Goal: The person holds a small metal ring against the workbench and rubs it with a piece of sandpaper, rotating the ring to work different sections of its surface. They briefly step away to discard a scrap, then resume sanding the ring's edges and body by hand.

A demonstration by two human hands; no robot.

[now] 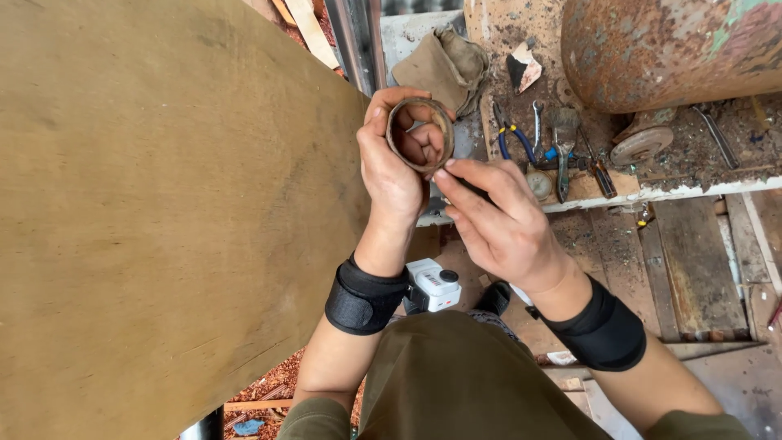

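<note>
Both hands working a rusty ring

Right hand (497,224) is pinching at the near rim of the ring (419,134), fingers closed; left hand (395,163) is gripping it from the left, opening facing us, with pliers (513,138) lying beyond on the bench (652,191).

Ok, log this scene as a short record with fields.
left hand: grips a rusty metal ring, held up on edge
right hand: fingertips at the ring's lower rim
bench: dirty, holds blue-handled pliers, a wrench, a brush
behind: rusty tank, cloth glove
left side: plywood sheet
</note>
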